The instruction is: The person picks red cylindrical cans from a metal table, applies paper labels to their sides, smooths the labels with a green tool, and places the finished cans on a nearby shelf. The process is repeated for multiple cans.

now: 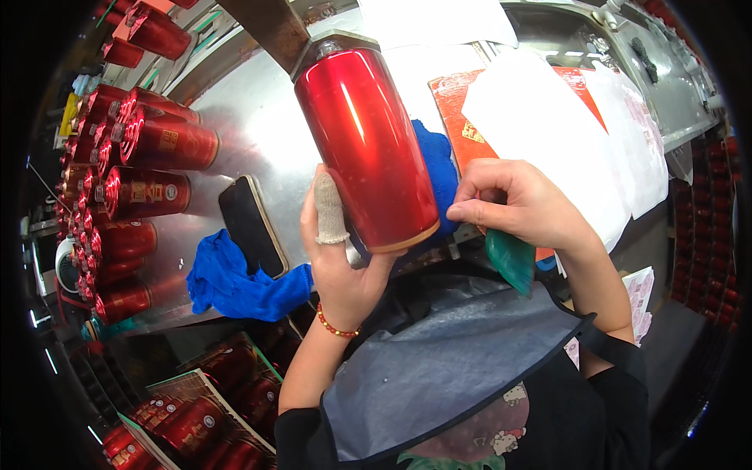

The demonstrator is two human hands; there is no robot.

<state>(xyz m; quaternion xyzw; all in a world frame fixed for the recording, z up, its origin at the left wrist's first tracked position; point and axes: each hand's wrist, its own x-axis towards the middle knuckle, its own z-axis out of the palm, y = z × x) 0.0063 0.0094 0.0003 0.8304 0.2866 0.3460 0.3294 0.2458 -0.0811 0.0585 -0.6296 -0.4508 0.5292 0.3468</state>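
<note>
A glossy red bottle [368, 145] with a gold rim at its base slants across the middle, its far end against a metal fixture [333, 43]. My left hand [341, 262] is closed around its left side and near end, a beige knitted cover on one finger. To the right of the bottle, my right hand [509, 204] is closed, thumb and forefinger pinched together just off the red surface. Anything between those fingertips is too small to tell. A flat green scraper-like piece [511, 262] sticks out below that hand, held in the curled fingers.
Several finished-looking red bottles with gold print [149, 192] stand along the left. A phone [252, 223] and a blue cloth [243, 278] lie on the metal table. Another blue cloth [435, 168] lies behind the bottle. White sheets [540, 133] cover a red printed sheet [450, 98] at right. Crated bottles [188, 423] sit lower left.
</note>
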